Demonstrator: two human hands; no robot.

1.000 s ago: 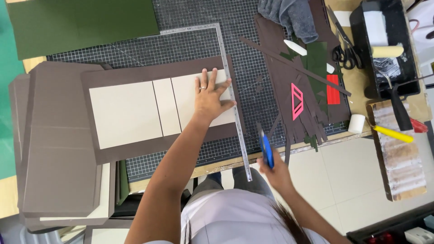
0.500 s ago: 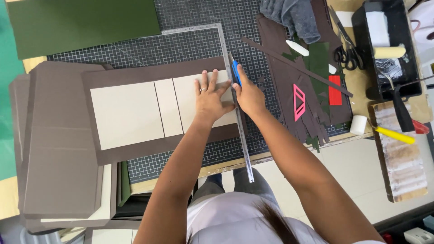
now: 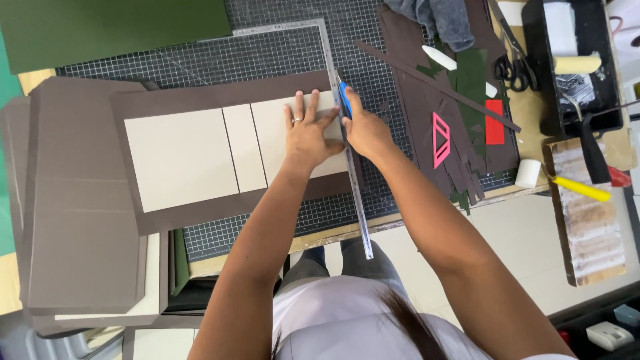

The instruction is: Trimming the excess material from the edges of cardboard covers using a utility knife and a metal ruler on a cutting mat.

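A brown paper sheet [image 3: 200, 210] with three cream boards [image 3: 180, 157] glued on it lies on the gridded cutting mat [image 3: 280, 53]. My left hand [image 3: 308, 133] presses flat on the rightmost board, fingers spread, right beside a long metal ruler [image 3: 357, 207] that runs down the sheet's right edge. My right hand [image 3: 363, 130] grips a blue utility knife [image 3: 344, 97], its blade against the ruler's right side near the sheet's top right corner.
A stack of brown covered boards [image 3: 73, 213] sits at the left. Dark green card [image 3: 107, 27] lies at the top left. Brown and green offcuts [image 3: 433, 100], a pink triangle [image 3: 440, 139], scissors [image 3: 510, 60], a paint tray with roller [image 3: 570, 63] and a yellow-handled tool [image 3: 580, 189] crowd the right.
My right hand came up from the table's front edge with the blue knife to the ruler, then slid slightly down along it. My left hand stayed on the board.
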